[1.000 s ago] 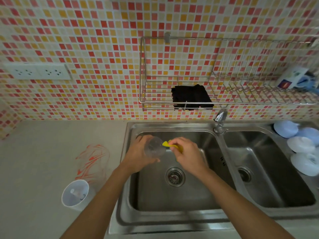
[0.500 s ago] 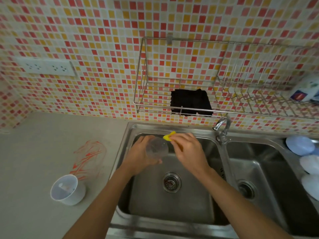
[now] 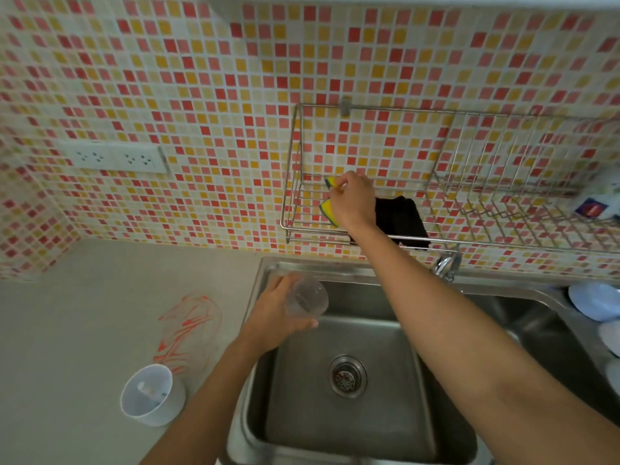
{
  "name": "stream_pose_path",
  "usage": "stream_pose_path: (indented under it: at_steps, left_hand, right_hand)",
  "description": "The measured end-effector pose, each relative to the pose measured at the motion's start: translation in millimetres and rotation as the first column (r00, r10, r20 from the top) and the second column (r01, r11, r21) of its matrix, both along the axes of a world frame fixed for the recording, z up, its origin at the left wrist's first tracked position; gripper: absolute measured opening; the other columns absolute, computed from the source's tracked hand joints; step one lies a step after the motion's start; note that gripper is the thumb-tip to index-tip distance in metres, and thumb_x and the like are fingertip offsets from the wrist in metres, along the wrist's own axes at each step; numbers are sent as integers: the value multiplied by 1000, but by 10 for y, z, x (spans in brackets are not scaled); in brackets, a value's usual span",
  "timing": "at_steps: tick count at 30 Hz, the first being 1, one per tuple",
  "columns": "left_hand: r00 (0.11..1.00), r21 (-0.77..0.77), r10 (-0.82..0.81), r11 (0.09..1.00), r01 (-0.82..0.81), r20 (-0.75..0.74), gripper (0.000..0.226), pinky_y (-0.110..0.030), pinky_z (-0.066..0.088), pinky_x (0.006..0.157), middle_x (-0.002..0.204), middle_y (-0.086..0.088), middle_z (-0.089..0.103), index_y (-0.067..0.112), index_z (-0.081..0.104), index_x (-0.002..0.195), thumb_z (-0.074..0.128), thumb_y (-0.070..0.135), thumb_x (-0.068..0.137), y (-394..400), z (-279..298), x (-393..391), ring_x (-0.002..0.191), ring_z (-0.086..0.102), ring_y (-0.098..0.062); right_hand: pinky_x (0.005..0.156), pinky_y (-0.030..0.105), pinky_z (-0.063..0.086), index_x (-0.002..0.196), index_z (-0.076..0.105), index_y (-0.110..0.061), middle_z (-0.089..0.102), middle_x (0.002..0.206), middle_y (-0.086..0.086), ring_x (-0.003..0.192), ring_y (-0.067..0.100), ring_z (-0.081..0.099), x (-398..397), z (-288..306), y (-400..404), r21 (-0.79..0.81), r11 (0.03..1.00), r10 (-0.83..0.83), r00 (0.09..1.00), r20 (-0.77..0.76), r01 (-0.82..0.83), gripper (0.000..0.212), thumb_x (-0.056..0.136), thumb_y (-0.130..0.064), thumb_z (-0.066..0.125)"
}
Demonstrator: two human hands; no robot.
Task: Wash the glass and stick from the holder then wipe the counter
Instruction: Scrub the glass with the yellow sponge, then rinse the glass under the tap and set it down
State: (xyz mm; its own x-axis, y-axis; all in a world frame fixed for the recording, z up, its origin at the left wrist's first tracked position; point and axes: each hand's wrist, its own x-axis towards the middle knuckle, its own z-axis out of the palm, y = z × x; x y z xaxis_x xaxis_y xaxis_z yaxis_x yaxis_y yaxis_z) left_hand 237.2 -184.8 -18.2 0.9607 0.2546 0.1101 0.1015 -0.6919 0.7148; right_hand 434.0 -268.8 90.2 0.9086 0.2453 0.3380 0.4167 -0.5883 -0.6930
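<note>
One second on, the right hand has lifted the sponge up to the rack right of centre, so scrubbing looks done, while the left hand grips the glass over the sink.

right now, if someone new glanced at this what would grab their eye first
The red, orange and yellow mosaic wall dominates. Against it, the right hand holds a yellow sponge up at the wire rack, while the left hand grips a clear glass over the steel sink.
</note>
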Motion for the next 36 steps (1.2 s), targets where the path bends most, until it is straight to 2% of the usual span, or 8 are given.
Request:
stream_pose_path:
  at_steps: [8,12,16,19,22,26,31,36]
  left_hand:
    - [995,-51,-93,995,91,-37,89,-16,31,99,136,1,42,25,44,136,88,36,60,141,114,181,124,40,-11]
    - [995,26,-94,995,95,-21,91,-31,38,103,135,6,46,27,42,136,86,44,59,61,118,277,125,42,-15]
    - [988,-92,-135,987,128,-75,89,-40,47,100,128,14,50,34,44,129,85,52,52,-178,-35,362,118,51,-12]
    - [980,-114,-148,984,133,-131,94,-45,50,96,126,13,56,38,43,130,80,63,47,-403,-184,474,112,58,-15]
    - [979,-122,-157,983,141,-133,96,-44,47,100,123,11,59,30,47,130,77,67,47,-769,-272,649,115,56,-14]
    - [974,-219,-157,968,120,-160,97,-42,48,98,120,12,62,33,49,127,80,67,42,-1242,-376,914,111,59,-12]
    - [983,-288,-75,957,24,-166,84,-40,48,100,116,14,63,36,52,122,89,46,47,-1491,-411,1132,110,60,-9]
    - [982,-250,-49,968,2,-182,95,-35,43,105,132,5,56,24,46,138,90,40,55,-1559,-403,1294,118,52,-11]
  right_hand:
    - [76,32,52,91,66,-4,66,98,11,89,22,62,23,-56,206,-146,989,23,999,-42,-29,25,97,-18,47]
    - [82,25,48,97,66,-13,64,103,2,97,18,61,-355,-73,-41,135,987,52,978,202,-81,13,94,-20,55]
    - [76,21,48,94,66,-6,65,88,2,85,14,60,-971,-528,-849,396,918,-142,918,371,-18,14,91,-15,56]
    - [71,25,48,90,64,-14,63,81,-1,76,13,60,-900,-1130,-1614,359,894,-318,945,83,269,6,91,-11,59]
    - [72,27,42,93,66,-10,65,87,6,86,28,64,-492,-1576,-2311,170,872,-421,880,-221,460,8,92,-15,60]
    - [77,27,39,113,59,-5,63,101,7,95,26,60,23,-1673,-2711,-47,944,-316,854,-413,326,31,94,-29,58]
    - [84,26,38,141,38,-12,54,130,13,116,32,55,384,-1782,-2663,-264,964,-152,863,-483,23,44,97,-12,47]
    - [100,32,39,132,48,-8,45,140,9,125,32,48,499,-2184,-2546,-416,867,54,881,-469,-274,49,84,2,48]
